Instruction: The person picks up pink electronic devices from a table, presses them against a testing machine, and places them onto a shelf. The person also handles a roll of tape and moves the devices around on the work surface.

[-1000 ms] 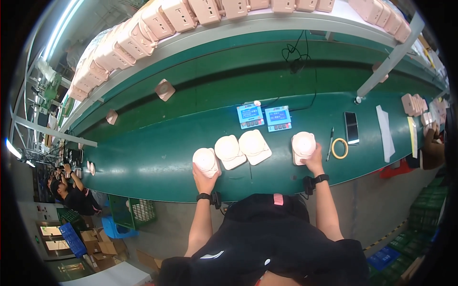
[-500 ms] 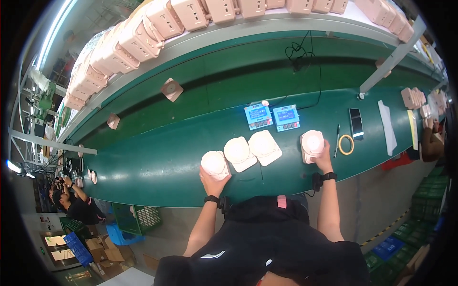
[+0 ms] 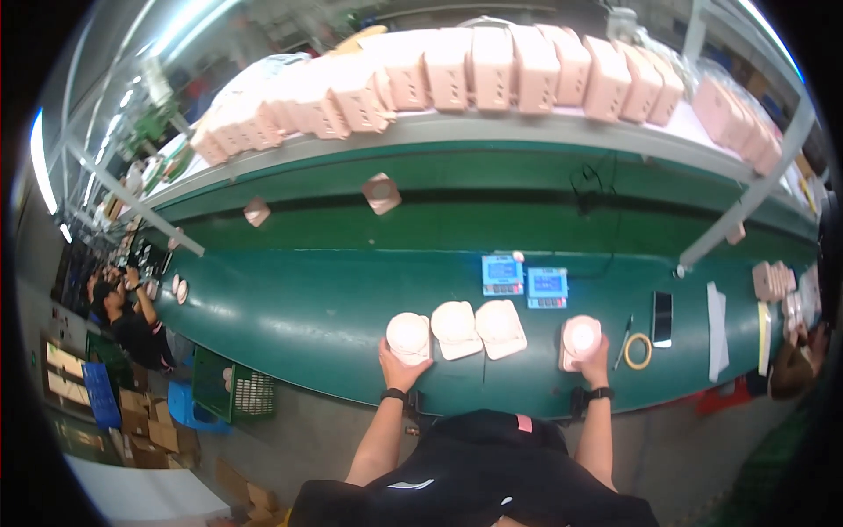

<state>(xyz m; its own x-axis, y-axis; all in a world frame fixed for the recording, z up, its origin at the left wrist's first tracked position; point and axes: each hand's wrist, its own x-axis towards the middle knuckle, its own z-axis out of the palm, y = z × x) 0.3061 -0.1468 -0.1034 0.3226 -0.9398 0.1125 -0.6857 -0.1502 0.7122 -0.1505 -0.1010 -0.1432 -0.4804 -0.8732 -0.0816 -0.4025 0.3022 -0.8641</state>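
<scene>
Pale pink units [image 3: 409, 339], green tabletop [image 3: 290, 307], blue display boxes [image 3: 503, 274], yellow ring [image 3: 650, 351], white strip [image 3: 717, 334], black shirt [image 3: 465, 470]

— Where does the light come from?
— Tube lights [image 3: 191, 28] blaze at the upper left; a second lamp [image 3: 41, 162] flares at the left edge.
— And below?
— The green tabletop [image 3: 281, 294] shows glare left of centre, and the pale pink units [image 3: 408, 335] wash out nearly white.
— Is it sharp?
— Blur smears the pink boxes [image 3: 448, 75] along the top; fisheye bends the shelf edge [image 3: 413, 132], and the corners go black.
</scene>
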